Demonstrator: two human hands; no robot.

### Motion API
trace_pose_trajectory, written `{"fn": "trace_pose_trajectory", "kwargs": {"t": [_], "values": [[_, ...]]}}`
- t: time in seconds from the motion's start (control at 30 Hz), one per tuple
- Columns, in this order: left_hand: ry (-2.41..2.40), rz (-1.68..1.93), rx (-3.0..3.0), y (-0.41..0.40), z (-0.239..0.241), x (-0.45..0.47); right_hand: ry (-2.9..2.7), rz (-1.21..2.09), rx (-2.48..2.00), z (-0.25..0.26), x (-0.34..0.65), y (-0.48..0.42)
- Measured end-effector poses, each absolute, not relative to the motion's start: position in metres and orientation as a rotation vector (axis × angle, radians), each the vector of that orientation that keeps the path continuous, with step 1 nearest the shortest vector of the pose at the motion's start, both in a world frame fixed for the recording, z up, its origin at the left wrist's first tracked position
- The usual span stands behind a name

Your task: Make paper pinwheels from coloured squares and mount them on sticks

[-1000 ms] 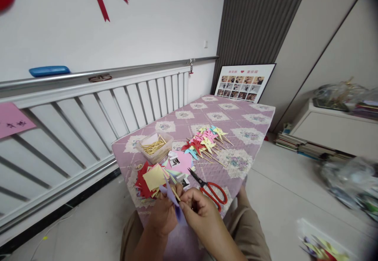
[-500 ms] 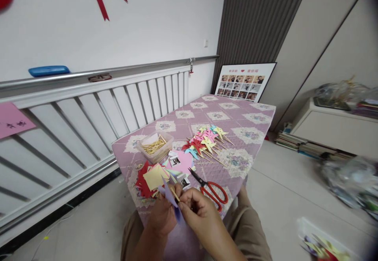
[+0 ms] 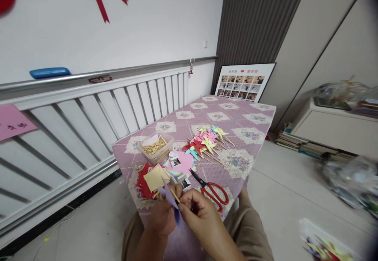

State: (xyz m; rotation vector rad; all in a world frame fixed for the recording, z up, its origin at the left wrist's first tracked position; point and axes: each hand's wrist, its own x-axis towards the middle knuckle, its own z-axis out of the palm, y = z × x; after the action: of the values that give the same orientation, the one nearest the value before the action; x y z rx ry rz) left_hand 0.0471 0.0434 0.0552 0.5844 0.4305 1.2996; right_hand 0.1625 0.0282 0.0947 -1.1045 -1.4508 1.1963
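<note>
My left hand [image 3: 163, 216] is closed on a purple paper pinwheel [image 3: 169, 196], low over the near end of the table. Against the pinwheel, my right hand [image 3: 201, 212] pinches a thin wooden stick [image 3: 175, 194]; its fingertips meet the paper's edge. Just beyond my hands lie yellow paper squares [image 3: 156, 177], red paper pieces [image 3: 143, 180] and a small open box of pins [image 3: 184, 182]. Scissors with red handles [image 3: 213, 192] rest right of my right hand. Whatever joins paper and stick is hidden by my fingers.
A clear plastic box [image 3: 161, 156] holds many wooden sticks. Several finished pinwheels [image 3: 206, 138] lie in a pile farther back on the flowered tablecloth [image 3: 218, 116]. A white radiator [image 3: 141, 97] runs along the left wall. More pinwheels [image 3: 327, 249] are on the floor at right.
Almost nothing differs. Both hands keep their grip on the purple pinwheel and stick, and the view has shifted very slightly.
</note>
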Motion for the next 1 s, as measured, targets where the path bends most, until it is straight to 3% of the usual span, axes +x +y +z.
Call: {"fn": "trace_pose_trajectory", "kwargs": {"t": [0.67,1.0], "values": [[0.362,1.323,0.595,0.044,0.055,0.047,-1.539,0.983,-1.084,0.094,0.163,0.026],[0.588,1.413,0.526,0.038,0.065,0.051,-1.539,1.023,-1.057,0.094,0.170,0.029]]}}
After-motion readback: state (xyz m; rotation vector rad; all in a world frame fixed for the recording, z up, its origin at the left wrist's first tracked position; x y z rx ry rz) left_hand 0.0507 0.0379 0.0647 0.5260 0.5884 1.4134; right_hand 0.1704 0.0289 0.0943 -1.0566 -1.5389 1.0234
